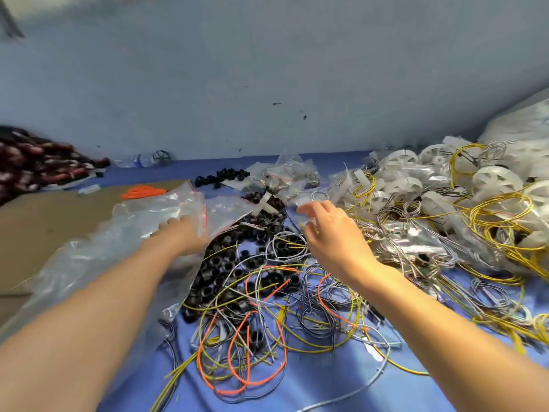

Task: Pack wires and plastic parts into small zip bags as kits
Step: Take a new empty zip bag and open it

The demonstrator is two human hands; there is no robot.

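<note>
- Wires (267,322) in yellow, orange and grey lie tangled on the blue sheet (297,394), directly below and between both hands.
- Black plastic parts (228,266) form a heap at the far edge of the tangle, touching it.
- Clear zip bags (175,203) with red seal strips lie piled left of the heap, partly over the cardboard (59,221).
- Left hand (178,236) reaches into the zip bags; plastic covers its fingers, so the grip cannot be determined.
- Right hand (335,233) hovers over the wires with its fingers loosely curled; motion blur at the fingertips prevents confirming any hold.
- White plastic wheels (445,173) are stacked far right among more yellow wire.
- Filled small bags (291,173) lie beyond the heap.
</note>
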